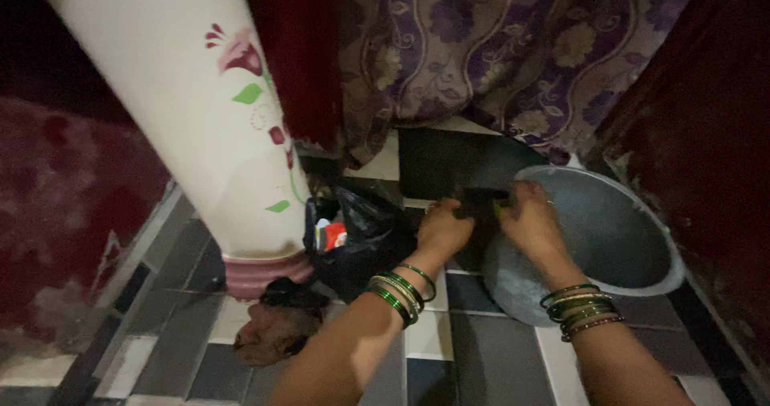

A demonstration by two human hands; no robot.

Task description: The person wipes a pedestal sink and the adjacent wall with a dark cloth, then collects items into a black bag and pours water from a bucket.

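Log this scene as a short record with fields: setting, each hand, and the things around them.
setting: tiled floor in grey, black and white, dim light
left hand: on a dark flat object, fingers curled at its edge
right hand: at the rim of a grey metal basin, touching the same dark object
wrists: green bangles on both
left of hands: black plastic bag with packets inside
further left: cream flowered garment with pink hem
behind: purple floral curtain

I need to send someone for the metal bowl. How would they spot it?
Look under the purple flowered curtain, on the checked tile floor. The metal bowl sits tilted at the right, under the right hand: wide, round and grey, unlike the black bag beside it.
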